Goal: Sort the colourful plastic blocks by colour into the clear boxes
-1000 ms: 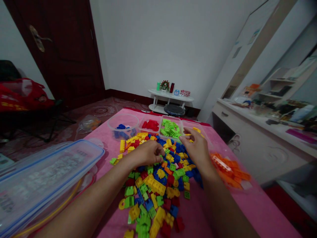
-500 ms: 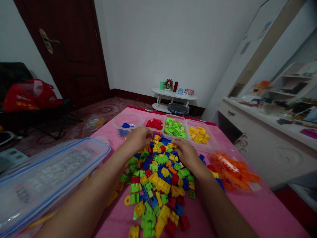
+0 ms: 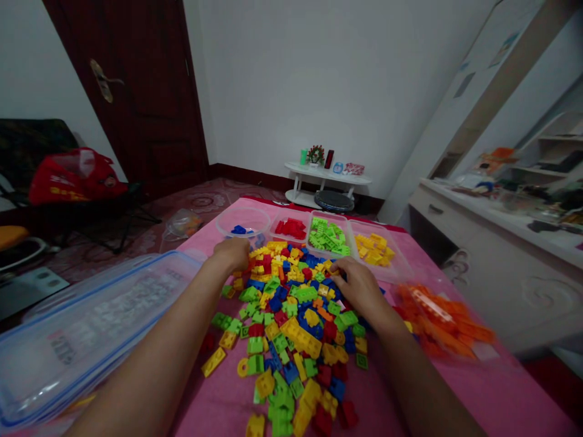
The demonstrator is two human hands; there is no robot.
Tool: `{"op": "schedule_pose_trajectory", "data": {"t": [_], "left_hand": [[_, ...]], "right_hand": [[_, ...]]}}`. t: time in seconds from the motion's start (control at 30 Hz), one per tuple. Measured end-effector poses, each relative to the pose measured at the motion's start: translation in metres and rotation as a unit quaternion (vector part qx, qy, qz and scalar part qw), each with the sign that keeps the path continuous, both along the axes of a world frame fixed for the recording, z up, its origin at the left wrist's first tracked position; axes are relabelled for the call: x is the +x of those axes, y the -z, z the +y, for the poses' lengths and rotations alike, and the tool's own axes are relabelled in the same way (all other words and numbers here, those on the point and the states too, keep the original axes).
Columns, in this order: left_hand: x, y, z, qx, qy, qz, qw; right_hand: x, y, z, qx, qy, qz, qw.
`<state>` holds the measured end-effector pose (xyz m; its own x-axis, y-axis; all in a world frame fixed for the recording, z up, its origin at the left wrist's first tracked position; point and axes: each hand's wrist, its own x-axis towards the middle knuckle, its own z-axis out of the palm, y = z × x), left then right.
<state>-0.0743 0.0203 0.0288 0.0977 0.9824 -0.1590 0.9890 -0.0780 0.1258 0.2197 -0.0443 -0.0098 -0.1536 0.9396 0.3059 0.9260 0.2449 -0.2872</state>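
A big heap of mixed toy building bricks (image 3: 291, 321) in yellow, green, blue, red and orange lies on the pink cloth. At the heap's far left edge is my left hand (image 3: 231, 254), its fingers curled closed, close to the round clear tub (image 3: 243, 223) holding blue bricks. Whatever those fingers hold is hidden. My right hand (image 3: 357, 282) rests at the far right side of the heap, thumb and fingers bent in among the bricks beside a yellow brick (image 3: 327, 266). I cannot make out what is between its fingertips.
Beyond the heap stand clear boxes of red bricks (image 3: 290, 228), green bricks (image 3: 328, 237) and yellow bricks (image 3: 375, 249). A bag of orange pieces (image 3: 444, 318) lies right. A large clear lid with a blue rim (image 3: 104, 321) lies left. Farther off is a white table (image 3: 328, 172).
My left hand has drawn left, off the heap's upper middle to its left edge, uncovering yellow bricks. My right hand stays by the right side. The view has shifted slightly left.
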Motion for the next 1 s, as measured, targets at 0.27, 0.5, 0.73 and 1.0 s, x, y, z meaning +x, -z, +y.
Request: {"op": "schedule_pose_trajectory", "data": {"t": [0.27, 0.5, 0.73, 1.0], "left_hand": [[0.023, -0.037, -0.025, 0.07, 0.128, -0.327, 0.934], [0.08, -0.017, -0.044, -0.075, 0.185, -0.618, 0.761], [0.09, -0.01, -0.052, -0.057, 0.234, -0.554, 0.797], [0.059, -0.015, -0.028, 0.123, 0.163, -0.295, 0.934]], "right_hand": [[-0.02, -0.017, -0.007, -0.004, 0.015, 0.325, 0.946], [-0.049, -0.026, -0.019, -0.106, -0.048, 0.615, 0.78], [-0.045, -0.028, -0.02, -0.136, -0.05, 0.586, 0.798], [0.009, -0.044, -0.009, -0.076, 0.086, 0.444, 0.888]]}}
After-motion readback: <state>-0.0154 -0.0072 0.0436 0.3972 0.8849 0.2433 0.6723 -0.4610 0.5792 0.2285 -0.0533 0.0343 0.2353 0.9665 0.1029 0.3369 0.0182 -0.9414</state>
